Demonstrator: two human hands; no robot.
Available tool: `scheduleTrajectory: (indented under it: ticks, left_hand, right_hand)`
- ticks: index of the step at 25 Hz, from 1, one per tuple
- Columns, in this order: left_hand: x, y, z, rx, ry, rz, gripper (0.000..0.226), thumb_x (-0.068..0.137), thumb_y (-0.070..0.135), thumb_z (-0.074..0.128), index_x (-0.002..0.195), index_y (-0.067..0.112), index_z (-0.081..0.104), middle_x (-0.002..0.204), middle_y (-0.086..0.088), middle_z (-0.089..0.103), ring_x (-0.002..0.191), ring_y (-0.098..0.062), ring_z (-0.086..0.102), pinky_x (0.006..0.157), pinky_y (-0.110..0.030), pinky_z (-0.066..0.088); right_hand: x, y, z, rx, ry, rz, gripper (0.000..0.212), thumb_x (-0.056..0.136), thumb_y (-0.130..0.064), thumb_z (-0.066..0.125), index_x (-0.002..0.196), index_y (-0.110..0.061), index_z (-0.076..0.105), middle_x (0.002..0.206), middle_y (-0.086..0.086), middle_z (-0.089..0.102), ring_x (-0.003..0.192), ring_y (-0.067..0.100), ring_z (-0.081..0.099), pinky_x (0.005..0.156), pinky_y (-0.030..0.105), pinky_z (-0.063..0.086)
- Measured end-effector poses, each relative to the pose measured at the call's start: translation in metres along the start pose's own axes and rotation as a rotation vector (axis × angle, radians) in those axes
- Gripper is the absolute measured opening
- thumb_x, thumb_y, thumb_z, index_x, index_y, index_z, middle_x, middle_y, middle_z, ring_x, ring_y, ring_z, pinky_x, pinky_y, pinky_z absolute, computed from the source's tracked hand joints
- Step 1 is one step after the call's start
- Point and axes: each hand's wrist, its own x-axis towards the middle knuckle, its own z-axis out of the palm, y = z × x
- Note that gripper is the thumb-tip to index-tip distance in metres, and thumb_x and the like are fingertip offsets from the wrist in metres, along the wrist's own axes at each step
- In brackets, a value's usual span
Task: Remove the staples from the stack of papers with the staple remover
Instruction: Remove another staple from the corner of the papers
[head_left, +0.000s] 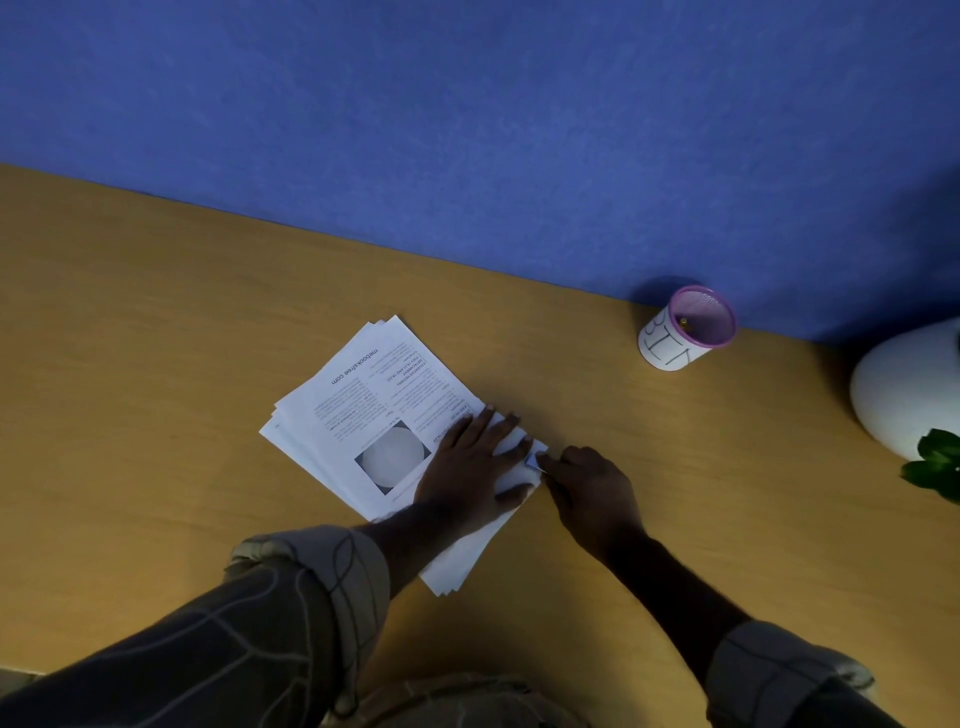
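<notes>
**Staple work at the corner of the stack**

The stack of papers (363, 415) lies on the bench (156, 338), well apart from the pink-rimmed cup (688, 330) by the wall. The left hand (472, 462) presses flat on the stack, fingers spread, probably to keep the sheets from shifting. Just beside it, at the stack's right corner, the right hand (589, 488) is curled shut on a small tool, likely the staple remover (534, 461), its tip touching the corner where a staple presumably sits.
</notes>
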Motion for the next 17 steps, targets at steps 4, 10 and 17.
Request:
scheduleTrajectory:
  ticks: [4,10,17]
  left_hand:
    - [0.0,0.0,-0.001,-0.004,-0.004,0.0,0.061,0.092,0.064,0.044,0.144,0.032,0.042,0.161,0.0,0.032,0.151,-0.028,0.021,0.12,-0.051,0.025]
    - [0.001,0.001,-0.003,-0.001,-0.025,-0.012,0.063,0.091,0.065,0.042,0.145,0.031,0.042,0.162,0.0,0.03,0.151,-0.027,0.018,0.121,-0.051,0.023]
    - [0.0,0.0,-0.001,-0.002,0.009,0.001,0.064,0.091,0.065,0.042,0.144,0.03,0.042,0.16,0.0,0.033,0.15,-0.028,0.023,0.12,-0.05,0.025]
  right_hand:
    - [-0.003,-0.007,0.007,0.077,-0.001,0.158,0.024,0.091,-0.02,0.063,0.115,-0.017,0.067,0.082,-0.001,0.063,0.069,0.006,0.045,0.056,0.016,0.031]
    - [0.0,-0.005,0.009,-0.068,0.004,-0.005,0.025,0.086,-0.012,0.069,0.11,-0.016,0.068,0.083,0.002,0.065,0.07,0.016,0.056,0.058,0.027,0.045]
    - [-0.003,0.007,0.006,0.209,0.068,0.22,0.03,0.089,-0.015,0.066,0.118,-0.02,0.067,0.094,-0.002,0.07,0.081,0.004,0.052,0.068,0.023,0.043]
